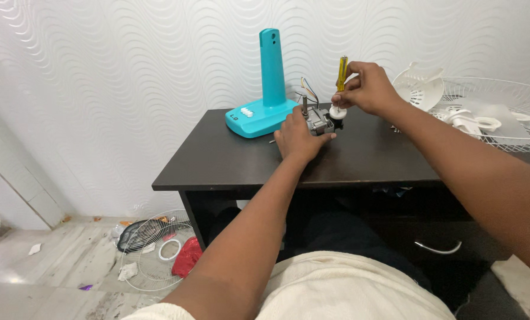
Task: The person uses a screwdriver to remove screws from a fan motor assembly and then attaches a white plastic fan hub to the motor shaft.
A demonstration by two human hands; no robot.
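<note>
A small grey fan motor (319, 120) with coloured wires stands on the dark table (229, 163). My left hand (297, 137) grips the motor from the near side and holds it steady. My right hand (367, 88) holds a yellow-handled screwdriver (341, 72) upright, its tip down at a white round part (337, 112) on the motor's right end.
A turquoise fan stand base (264, 106) sits at the table's back left. A white wire fan guard (502, 109) and white plastic fan parts (420, 84) lie at the right. On the floor at left lie another wire guard (152, 249) and a red item (188, 258).
</note>
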